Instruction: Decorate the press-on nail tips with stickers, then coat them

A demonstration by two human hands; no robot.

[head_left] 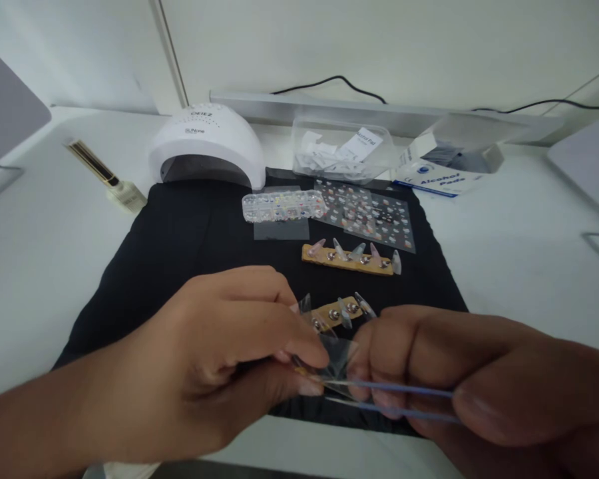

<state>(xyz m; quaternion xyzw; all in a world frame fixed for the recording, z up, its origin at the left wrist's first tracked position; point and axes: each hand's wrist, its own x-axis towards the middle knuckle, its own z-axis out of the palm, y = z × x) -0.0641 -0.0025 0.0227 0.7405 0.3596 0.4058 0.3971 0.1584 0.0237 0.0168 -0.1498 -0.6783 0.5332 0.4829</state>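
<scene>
My left hand (239,352) pinches a small clear plastic sheet (340,356) between thumb and forefinger. Blue tweezers (404,389) lie in my right hand (459,372), their tips pointing left at the sheet, close to my left thumb; whether they grip anything is too small to tell. Just beyond my hands, a tan strip (333,313) with metal studs carries clear nail tips and is partly hidden. Behind it, a second tan strip (349,259) bears several pink and clear nail tips.
On the black cloth (180,239) are a rhinestone case (284,206) and sticker sheets (374,213). Behind stand a white nail lamp (207,143), a clear tub (342,150) of packets and an alcohol pad box (444,166). A bottle (127,195) with a gold cap stands at left.
</scene>
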